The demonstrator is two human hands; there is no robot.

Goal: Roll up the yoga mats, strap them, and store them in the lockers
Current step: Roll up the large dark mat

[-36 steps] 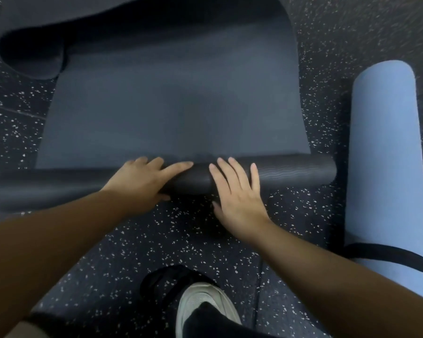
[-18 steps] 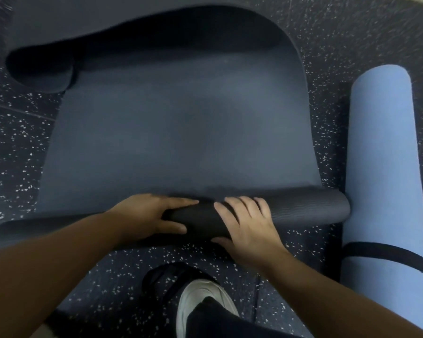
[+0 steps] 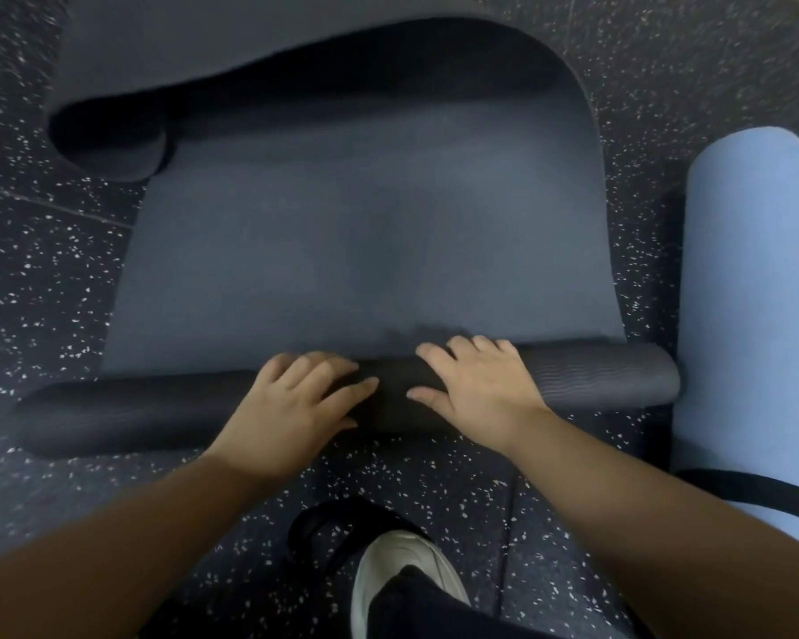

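Observation:
A dark grey yoga mat (image 3: 365, 260) lies on the speckled floor, its near end wound into a roll (image 3: 610, 375) that runs left to right. My left hand (image 3: 296, 398) lies on the middle of the roll with its fingers curled over the top and its thumb pointing right. Just to its right, my right hand (image 3: 476, 385) grips the roll, fingers over the far side and thumb on the near side. The mat's far end (image 3: 111, 149) curls up and over itself.
A light blue rolled mat (image 3: 748, 292) lies lengthwise on the right, touching the dark roll's right end, with a black strap (image 3: 757, 488) round it. A loose black strap (image 3: 324, 523) lies on the floor by my white shoe (image 3: 397, 574).
My fingers lay flat on the roll a second ago and now curl over its top. The roll has turned away from me onto the flat part and looks thicker.

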